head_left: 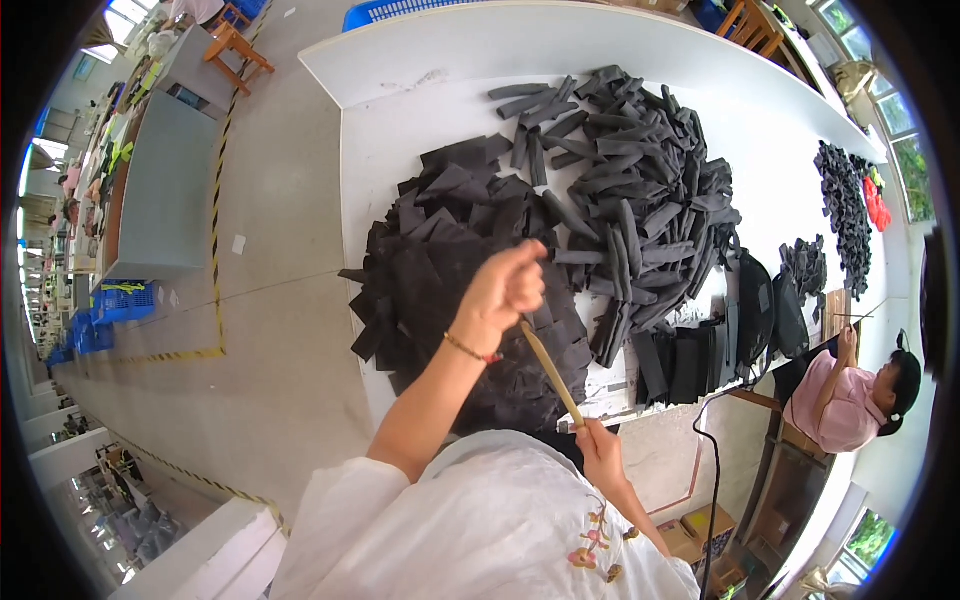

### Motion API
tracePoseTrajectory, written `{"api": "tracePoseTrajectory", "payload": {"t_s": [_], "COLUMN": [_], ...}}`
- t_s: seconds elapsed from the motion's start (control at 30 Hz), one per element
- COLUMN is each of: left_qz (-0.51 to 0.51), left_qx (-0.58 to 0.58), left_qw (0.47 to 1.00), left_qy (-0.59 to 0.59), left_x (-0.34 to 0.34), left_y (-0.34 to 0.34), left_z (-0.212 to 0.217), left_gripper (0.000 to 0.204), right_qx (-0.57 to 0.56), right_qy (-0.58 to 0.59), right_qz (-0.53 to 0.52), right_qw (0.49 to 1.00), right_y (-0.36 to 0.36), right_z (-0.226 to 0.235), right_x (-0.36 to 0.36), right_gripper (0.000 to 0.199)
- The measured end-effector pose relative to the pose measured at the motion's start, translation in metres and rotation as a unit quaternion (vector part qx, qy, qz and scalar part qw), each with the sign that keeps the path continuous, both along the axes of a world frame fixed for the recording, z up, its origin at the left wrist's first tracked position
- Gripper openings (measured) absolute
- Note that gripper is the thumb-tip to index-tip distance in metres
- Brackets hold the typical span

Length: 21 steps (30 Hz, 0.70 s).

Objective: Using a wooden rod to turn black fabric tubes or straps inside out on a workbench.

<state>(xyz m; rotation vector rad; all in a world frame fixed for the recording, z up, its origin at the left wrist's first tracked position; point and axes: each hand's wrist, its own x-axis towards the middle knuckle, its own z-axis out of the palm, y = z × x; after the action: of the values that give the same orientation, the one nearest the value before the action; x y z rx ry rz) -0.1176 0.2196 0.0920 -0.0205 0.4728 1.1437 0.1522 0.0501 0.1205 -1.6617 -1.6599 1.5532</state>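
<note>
My right hand (602,458) is closed round the lower end of a flat, light-brown wooden stick (552,375), close to my body at the table's front edge. The stick slants up and left, its far tip just below my left hand (508,285). That left hand is closed, fingers curled in, over a big heap of flat black fabric pieces (430,270). Whether anything is pinched in its fingers cannot be made out. Beside its fingertips begins a large pile of black fabric tubes (640,180), spreading back and right.
A low white partition (580,40) closes the table's back. Black bag-like pieces (757,305) and upright dark panels (690,360) stand to the right near a hanging black cable (712,450). A co-worker in pink (840,405) sits at the far right, by more black pieces (845,215).
</note>
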Motion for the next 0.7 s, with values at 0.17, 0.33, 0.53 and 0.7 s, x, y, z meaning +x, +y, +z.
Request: {"api": "tracePoseTrajectory", "payload": {"t_s": [0.17,0.33,0.53,0.7], "left_qz": [0.225,0.195,0.091,0.325], "left_qx": [-0.055,-0.068,-0.117,-0.085], "left_qw": [0.973,0.978,0.986,0.937], "left_qy": [-0.007,-0.028,-0.079,0.094], "left_x": [-0.027,-0.011,0.024,-0.062], "left_y": [0.028,0.017,-0.014,-0.009], "left_z": [-0.03,-0.024,-0.047,-0.05], "left_gripper": [0.015,0.017,0.016,0.021], "right_qx": [-0.02,0.02,0.152,-0.016], "right_qy": [0.014,0.024,0.166,0.305], "right_qz": [0.205,-0.084,0.016,0.207], "right_qw": [0.978,0.996,0.974,0.93], "right_y": [-0.026,0.041,0.116,0.085], "right_z": [0.001,0.008,-0.007,0.041], "right_x": [0.033,-0.009,-0.103,-0.086], "right_gripper": [0.016,0.024,0.008,0.009]}}
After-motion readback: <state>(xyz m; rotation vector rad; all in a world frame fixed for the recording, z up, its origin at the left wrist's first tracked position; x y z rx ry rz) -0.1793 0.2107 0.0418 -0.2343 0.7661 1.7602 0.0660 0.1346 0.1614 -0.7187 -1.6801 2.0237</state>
